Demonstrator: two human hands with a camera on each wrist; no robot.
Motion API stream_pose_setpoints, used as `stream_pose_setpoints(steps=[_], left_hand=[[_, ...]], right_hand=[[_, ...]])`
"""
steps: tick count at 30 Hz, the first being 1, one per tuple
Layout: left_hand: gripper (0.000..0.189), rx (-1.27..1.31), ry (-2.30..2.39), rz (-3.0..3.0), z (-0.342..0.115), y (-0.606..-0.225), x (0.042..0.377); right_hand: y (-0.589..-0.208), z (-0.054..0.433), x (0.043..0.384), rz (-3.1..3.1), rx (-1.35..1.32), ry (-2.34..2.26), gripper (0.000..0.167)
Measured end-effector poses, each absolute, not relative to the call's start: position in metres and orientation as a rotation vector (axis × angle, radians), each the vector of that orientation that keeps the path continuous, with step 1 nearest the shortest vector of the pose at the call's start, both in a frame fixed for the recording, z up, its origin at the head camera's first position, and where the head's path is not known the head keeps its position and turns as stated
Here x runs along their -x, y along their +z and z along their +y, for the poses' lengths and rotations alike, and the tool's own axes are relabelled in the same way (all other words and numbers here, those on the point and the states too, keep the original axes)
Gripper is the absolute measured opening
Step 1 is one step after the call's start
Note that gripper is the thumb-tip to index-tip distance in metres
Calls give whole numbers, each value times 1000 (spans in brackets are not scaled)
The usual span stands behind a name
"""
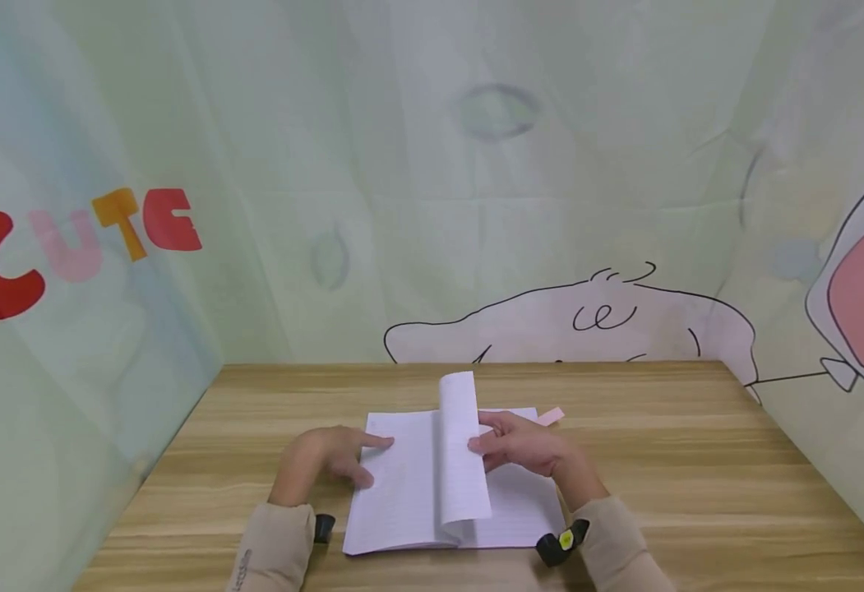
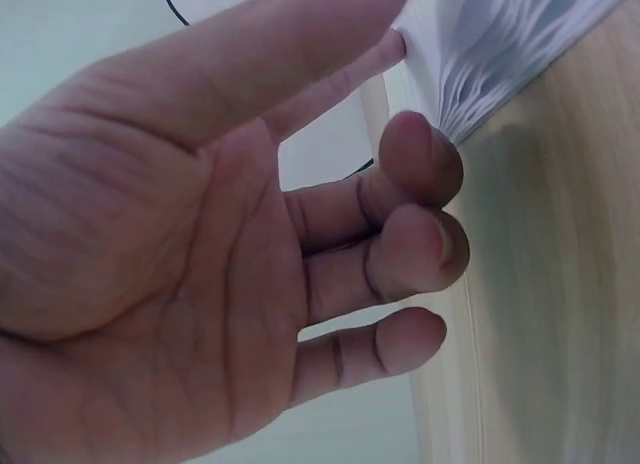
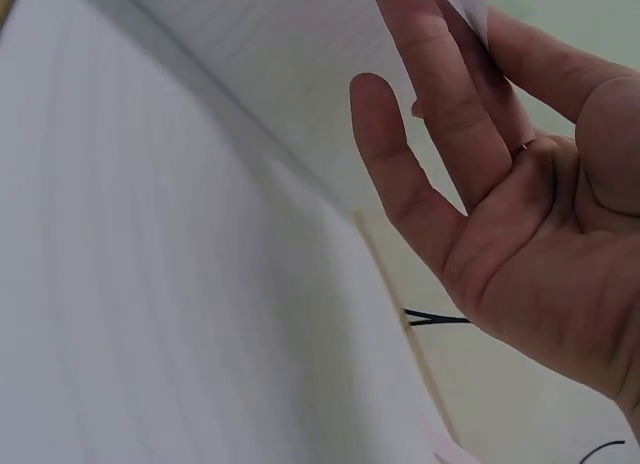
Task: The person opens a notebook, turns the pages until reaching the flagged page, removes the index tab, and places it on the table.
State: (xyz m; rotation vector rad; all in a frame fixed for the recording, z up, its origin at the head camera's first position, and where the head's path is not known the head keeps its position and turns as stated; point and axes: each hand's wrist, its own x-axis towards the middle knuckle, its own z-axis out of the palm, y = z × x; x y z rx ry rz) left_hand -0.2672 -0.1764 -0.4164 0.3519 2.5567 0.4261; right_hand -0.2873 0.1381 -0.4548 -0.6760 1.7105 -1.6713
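Observation:
An open notebook [image 1: 402, 501] with lined white pages lies on the wooden table. One page [image 1: 461, 460] stands raised and curved near the middle, its edge pinched between the thumb and fingers of my right hand [image 1: 528, 446]. In the right wrist view the lifted page passes between thumb and fingers at the top. My left hand [image 1: 335, 452] rests at the left edge of the notebook, index finger and thumb on the left page. The left wrist view shows its other fingers [image 2: 420, 249] loosely bent beside the page edges, holding nothing.
A pink tab [image 1: 552, 417] sticks out past the notebook's upper right corner. The wooden table [image 1: 661, 444] reaches back to a printed cloth [image 1: 402, 164] with coloured letters and a drawn animal. Dark bands sit at both wrists.

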Motion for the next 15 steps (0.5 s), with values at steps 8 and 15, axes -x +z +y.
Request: stream_pose_setpoints(steps=[8,15], left_hand=[[58,-384,427,2566,-174,-415,267],[58,-552,533,2575,-170,-412,268]], right_hand=[[-467,117,281,1793,665,-1566,42],[-474,102,274,1959,663,-1425,29]])
